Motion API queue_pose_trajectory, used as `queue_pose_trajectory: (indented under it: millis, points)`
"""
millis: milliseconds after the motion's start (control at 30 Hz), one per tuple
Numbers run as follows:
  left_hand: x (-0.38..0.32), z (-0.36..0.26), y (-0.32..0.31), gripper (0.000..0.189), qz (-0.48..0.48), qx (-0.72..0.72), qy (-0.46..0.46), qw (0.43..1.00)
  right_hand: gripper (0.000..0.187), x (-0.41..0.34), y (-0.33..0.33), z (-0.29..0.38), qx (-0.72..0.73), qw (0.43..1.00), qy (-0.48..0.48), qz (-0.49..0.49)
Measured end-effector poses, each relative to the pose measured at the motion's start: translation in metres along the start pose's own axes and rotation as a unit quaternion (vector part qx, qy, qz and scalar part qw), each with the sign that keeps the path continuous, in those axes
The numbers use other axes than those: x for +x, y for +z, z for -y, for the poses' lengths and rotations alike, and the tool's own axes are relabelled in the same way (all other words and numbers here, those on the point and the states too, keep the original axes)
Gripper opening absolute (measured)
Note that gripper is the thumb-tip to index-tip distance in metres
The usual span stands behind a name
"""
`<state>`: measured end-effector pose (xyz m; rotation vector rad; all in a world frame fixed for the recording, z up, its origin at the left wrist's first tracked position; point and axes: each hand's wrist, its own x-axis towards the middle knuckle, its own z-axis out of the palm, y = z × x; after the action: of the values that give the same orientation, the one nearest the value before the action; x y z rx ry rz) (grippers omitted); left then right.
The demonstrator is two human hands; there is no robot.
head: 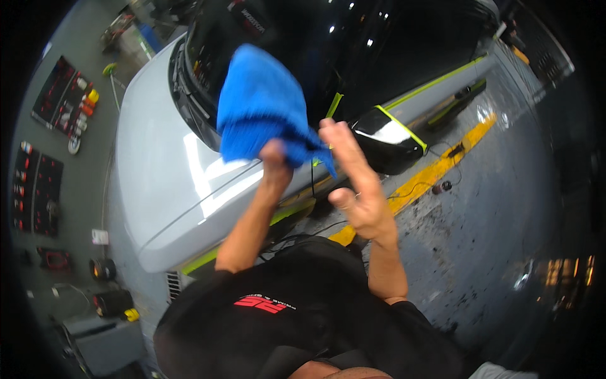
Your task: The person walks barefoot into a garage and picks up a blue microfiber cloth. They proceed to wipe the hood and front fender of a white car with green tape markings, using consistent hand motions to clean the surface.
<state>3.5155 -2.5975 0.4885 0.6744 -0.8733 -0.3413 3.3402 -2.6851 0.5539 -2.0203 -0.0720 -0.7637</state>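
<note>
A blue microfiber cloth point(262, 94) hangs in the air over the grey car's hood edge and windshield, with my left hand point(277, 163) gripping its lower end. My right hand point(357, 189) is raised just right of the cloth, fingers extended and thumb apart; I see nothing in it. Beyond it is the black side mirror point(388, 156) with a strip of yellow-green masking tape point(401, 128) across it. The light grey hood point(161, 156) shows bright reflections. Part of the windshield lies hidden behind the cloth.
More masking tape point(435, 83) runs along the car's side below the windows. A thin cable and a small dark object point(445, 186) lie on the floor near a yellow line point(416, 192). Wall racks with bottles point(71, 102) and a grey cabinet point(106, 343) are at left.
</note>
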Motion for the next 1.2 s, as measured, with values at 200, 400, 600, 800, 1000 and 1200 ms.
queue_pose_trajectory:
  millis: [200, 400, 600, 800, 1000, 1200]
  points:
    - [0.226, 0.047, 0.141, 0.068, -0.097, 0.681, 0.218, 0.692, 0.056, -0.006, -0.109, -0.027, 0.029, 0.99, 0.036, -0.132]
    - [0.232, 0.108, 0.128, 0.077, -0.156, 0.743, 0.292, 0.581, 0.052, -0.054, -0.213, -0.104, -0.026, 0.977, 0.204, -0.063]
    - [0.066, 0.108, 0.038, 0.078, -0.194, 0.748, 0.135, 0.62, 0.056, -0.122, -0.28, -0.163, -0.049, 0.946, 0.32, -0.005]
    - [-0.022, 0.128, -0.006, 0.086, -0.247, 0.73, 0.062, 0.634, 0.053, -0.13, -0.311, -0.182, -0.069, 0.93, 0.362, 0.01]
    - [0.224, 0.102, 0.099, 0.077, -0.166, 0.751, 0.292, 0.568, 0.055, -0.072, -0.309, -0.174, -0.096, 0.957, 0.272, 0.046]
    - [0.267, 0.113, 0.127, 0.061, -0.183, 0.727, 0.326, 0.576, 0.054, -0.055, -0.285, -0.176, -0.107, 0.955, 0.258, 0.103]
